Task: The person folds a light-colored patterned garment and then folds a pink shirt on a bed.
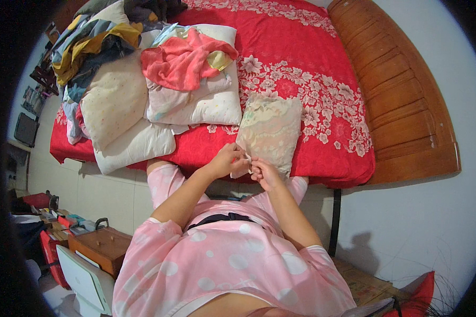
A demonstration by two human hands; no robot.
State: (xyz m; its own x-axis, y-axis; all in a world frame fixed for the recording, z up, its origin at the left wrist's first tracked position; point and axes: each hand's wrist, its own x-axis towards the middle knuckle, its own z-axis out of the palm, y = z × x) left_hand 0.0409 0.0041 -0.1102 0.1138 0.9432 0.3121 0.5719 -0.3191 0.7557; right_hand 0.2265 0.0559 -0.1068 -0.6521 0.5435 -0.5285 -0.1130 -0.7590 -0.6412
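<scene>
Patterned pillow lies at the near edge of the bed. My left hand and right hand both seem to pinch a white strip near its corner; too strong pulling could maybe tear it.

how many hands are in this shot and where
2: the left hand and the right hand, close together at the near end of the pale patterned bundle, pinching a white strip. Some fingers are partly hidden; no other hand shows.
</scene>
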